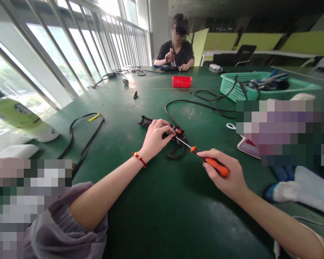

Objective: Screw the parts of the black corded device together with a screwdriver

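A black corded power tool [145, 121] with its inner parts exposed lies on the green table [151, 201]. My left hand [158, 137] rests over its middle, thumb and fingertips closed on it near the exposed wires and an orange-red part. The fingers hide some of the tool. My right hand [226, 172] is wrapped round the handle of an orange and black screwdriver [217, 166]. The screwdriver's thin shaft points up and left, and its tip is at the tool beside my left fingertips. What the tip touches is too small to tell.
Beyond the tool stand a red bin [181, 82] and a green basket [229, 87] of items. A black cable [189, 101] curves right. A strap [90, 138] and bottle [21, 120] are left, a small black piece [135, 95] farther back. A person [175, 50] sits opposite.
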{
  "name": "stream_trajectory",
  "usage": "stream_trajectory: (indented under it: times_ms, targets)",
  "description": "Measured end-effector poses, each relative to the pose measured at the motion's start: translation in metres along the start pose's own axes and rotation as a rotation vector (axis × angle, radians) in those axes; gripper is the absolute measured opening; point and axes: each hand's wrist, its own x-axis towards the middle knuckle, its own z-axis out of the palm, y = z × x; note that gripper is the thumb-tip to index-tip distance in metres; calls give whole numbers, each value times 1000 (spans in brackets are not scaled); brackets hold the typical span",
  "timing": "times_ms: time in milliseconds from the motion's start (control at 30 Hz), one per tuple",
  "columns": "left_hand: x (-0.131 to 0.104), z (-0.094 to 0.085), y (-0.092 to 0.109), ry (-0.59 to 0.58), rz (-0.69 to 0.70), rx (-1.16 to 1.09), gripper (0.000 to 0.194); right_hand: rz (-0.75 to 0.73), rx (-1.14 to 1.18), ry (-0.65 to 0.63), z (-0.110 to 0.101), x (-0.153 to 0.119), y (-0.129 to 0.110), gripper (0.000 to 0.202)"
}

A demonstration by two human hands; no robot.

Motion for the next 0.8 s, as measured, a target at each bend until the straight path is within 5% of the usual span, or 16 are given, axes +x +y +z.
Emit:
stream_trajectory:
  times_ms: [800]
  targets:
    - [-2,-6,6,-47,27,181,14,156,95,-121,3,3,3,19]
